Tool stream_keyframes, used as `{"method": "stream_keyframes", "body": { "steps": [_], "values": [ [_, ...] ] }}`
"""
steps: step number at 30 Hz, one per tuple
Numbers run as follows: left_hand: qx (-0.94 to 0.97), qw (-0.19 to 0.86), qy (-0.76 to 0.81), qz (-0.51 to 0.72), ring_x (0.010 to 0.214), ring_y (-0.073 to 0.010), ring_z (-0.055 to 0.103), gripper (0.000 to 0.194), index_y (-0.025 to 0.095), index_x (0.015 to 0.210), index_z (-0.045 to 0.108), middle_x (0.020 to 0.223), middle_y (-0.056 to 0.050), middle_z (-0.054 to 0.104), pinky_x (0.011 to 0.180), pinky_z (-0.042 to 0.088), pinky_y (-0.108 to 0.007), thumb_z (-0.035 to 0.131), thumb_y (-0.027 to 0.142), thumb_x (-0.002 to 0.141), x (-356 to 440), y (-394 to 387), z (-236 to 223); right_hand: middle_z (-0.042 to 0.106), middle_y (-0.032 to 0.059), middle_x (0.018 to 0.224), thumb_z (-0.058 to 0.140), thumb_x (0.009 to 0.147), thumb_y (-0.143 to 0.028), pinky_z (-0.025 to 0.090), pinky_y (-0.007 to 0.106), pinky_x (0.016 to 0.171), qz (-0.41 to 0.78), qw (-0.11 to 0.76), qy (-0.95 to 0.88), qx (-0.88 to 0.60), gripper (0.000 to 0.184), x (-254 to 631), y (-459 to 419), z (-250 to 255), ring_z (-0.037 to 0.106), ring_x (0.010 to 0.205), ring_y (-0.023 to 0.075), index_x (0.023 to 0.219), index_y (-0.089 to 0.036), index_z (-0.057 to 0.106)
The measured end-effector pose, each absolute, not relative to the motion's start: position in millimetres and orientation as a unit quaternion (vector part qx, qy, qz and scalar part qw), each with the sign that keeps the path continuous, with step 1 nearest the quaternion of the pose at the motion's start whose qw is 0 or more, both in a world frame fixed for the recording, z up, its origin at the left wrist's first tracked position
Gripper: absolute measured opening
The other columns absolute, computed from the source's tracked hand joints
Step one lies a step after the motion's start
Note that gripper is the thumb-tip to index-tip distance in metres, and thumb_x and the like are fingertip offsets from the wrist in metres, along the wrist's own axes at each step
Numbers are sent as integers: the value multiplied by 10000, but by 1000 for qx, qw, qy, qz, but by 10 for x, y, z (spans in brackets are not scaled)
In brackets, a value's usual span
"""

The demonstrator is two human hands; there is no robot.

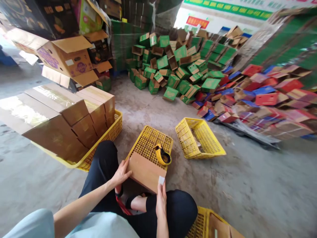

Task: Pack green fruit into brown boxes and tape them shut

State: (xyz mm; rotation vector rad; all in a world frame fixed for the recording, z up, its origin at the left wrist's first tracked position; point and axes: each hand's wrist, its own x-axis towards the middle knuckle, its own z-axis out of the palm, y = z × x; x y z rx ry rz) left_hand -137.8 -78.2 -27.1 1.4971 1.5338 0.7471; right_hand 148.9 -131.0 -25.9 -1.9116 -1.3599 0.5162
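A brown cardboard box (146, 170) is held between my two hands over the near end of an upturned yellow plastic crate (141, 143). My left hand (122, 173) grips its left end, thumb on top and fingers curled at the edge. At the near right corner my right hand (161, 195) closes on the box, beside a small white label (161, 180). The undersides of my fingers are hidden. On the crate just beyond the box lies a yellow and black tape dispenser (162, 155).
At left, a yellow crate (85, 162) holds several stacked brown boxes (59, 129). An open yellow crate (210, 137) stands on the right. Another yellow crate (198, 224) with cardboard sits by my right knee. Green boxes (170, 94) and red and blue boxes (266, 99) lie heaped behind.
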Motion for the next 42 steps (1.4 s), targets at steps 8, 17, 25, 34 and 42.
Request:
{"method": "stream_keyframes", "body": {
  "steps": [8,17,25,34,42],
  "values": [
    [761,239,568,202,1608,-403,65,1077,171,1688,12,1744,-203,72,1262,226,-581,584,682,932,-1363,-1035,-256,361,297,1628,74,1026,-683,336,650,1168,85,270,-547,-788,950,1182,-1422,-262,314,1523,467,1553,22,430],
    [827,267,481,115,1607,-396,37,1215,149,1685,116,1734,-199,57,1288,91,-588,756,653,783,-1130,-755,-56,444,236,1602,132,1068,-584,307,713,1159,29,132,-656,-743,774,1026,-1606,-79,331,1531,416,1598,-85,394],
    [863,299,397,97,1600,-419,22,1222,128,1676,160,1729,-192,94,1288,71,-609,818,557,740,-712,-669,11,442,262,1593,103,1063,-600,334,680,1156,29,128,-665,-735,799,1022,-1581,-96,418,1491,386,1605,-75,367],
    [845,294,425,140,1602,-351,170,1067,248,1679,182,1736,-122,173,1297,109,-560,773,454,815,-1179,-657,-43,444,261,1593,100,1067,-592,317,696,1155,20,126,-667,-734,781,1066,-1541,-17,425,1487,378,1629,-96,317],
    [774,290,543,146,1614,-355,68,1065,202,1690,79,1746,-144,54,1267,218,-591,703,397,850,-1471,-803,-112,383,313,1605,183,1067,-602,340,623,1188,19,137,-687,-714,840,843,-1200,-123,352,1522,422,1554,45,408]
  ]
}}
